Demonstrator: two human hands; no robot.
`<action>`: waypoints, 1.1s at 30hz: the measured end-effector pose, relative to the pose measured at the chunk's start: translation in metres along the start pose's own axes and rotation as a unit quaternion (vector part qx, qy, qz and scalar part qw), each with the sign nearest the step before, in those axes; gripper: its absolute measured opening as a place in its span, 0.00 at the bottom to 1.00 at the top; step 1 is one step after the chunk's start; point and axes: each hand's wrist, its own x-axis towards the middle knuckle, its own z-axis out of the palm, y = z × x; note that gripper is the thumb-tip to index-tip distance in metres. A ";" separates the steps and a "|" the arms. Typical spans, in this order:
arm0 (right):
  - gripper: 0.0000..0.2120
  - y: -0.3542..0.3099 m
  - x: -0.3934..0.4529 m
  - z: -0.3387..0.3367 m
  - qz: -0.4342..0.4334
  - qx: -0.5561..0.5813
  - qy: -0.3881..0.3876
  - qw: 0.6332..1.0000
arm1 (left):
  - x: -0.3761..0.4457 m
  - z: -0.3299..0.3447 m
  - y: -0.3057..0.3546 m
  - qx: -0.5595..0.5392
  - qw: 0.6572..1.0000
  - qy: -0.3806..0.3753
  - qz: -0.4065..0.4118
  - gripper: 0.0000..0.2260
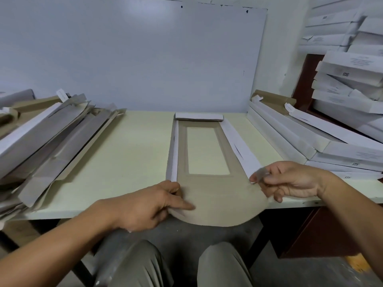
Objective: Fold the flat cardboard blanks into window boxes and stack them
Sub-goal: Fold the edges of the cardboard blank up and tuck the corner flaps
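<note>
I'm watching the blank [209, 189] lying brown side up on the table [128, 154]. Left hand [149, 206] is pinching its near-left flap; right hand [290, 181] is pinching the right flap's corner.

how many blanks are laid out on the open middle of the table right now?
1: the window blank lies brown side up at table centre, left hand and right hand at its near corners. The side piles are not counted.

Blank [215, 195]: matt brown cardboard (flaps white-faced); table [132, 154]: smooth pale laminate, probably.
</note>
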 end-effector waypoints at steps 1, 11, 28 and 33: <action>0.19 0.001 0.002 0.003 0.014 -0.058 0.072 0.996 | 0.000 -0.005 -0.001 -0.028 0.999 -0.019 -0.010 0.32; 0.09 0.019 0.026 0.050 0.068 -0.639 0.292 0.708 | 0.018 -0.007 -0.018 0.016 0.986 0.140 -0.091 0.28; 0.14 0.019 0.016 0.048 -0.210 -0.554 0.329 0.735 | 0.027 0.004 0.004 0.305 0.950 0.049 -0.042 0.06; 0.12 0.014 0.008 0.047 -0.232 -0.560 0.298 0.737 | 0.012 -0.003 0.004 0.248 0.969 0.005 -0.009 0.21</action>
